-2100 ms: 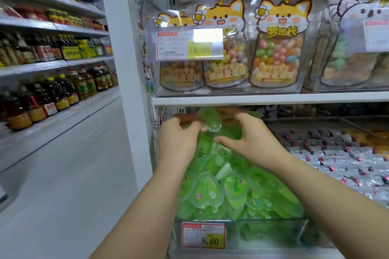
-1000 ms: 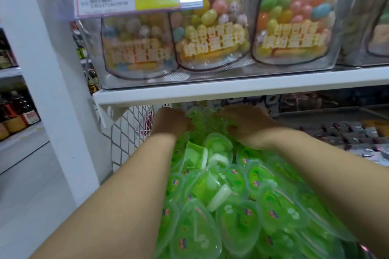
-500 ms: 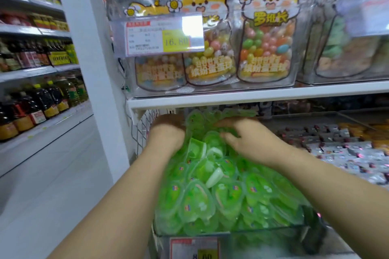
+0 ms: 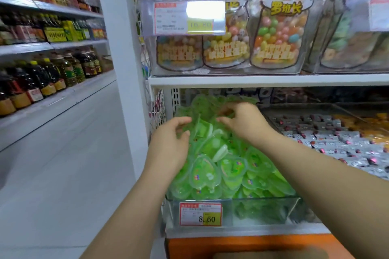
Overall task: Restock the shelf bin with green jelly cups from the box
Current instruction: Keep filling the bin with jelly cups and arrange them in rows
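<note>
Beneath candy shelf [image 4: 263,81], left hand [image 4: 170,145] spread on jelly cups [image 4: 231,167], right hand [image 4: 244,122] unclear

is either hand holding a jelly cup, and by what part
The left hand holds nothing, loose beside the green jelly cups. The right hand curls onto the pile's top; its grip cannot be told.

We touch the green jelly cups [image 4: 210,172], piled above the rim of the clear shelf bin [image 4: 263,212], with our left hand [image 4: 170,143] at the heap's 9 o'clock and our right hand [image 4: 242,120] at its 12 o'clock, fingers loosely bent. A price tag [image 4: 200,214] reading 8.60 fronts the bin at 6 o'clock. We see candy bags [image 4: 277,27] on the shelf [image 4: 263,81] at 12 o'clock, oil bottles [image 4: 42,82] at 9 o'clock and wrapped sweets [image 4: 336,143] at 3 o'clock.
</note>
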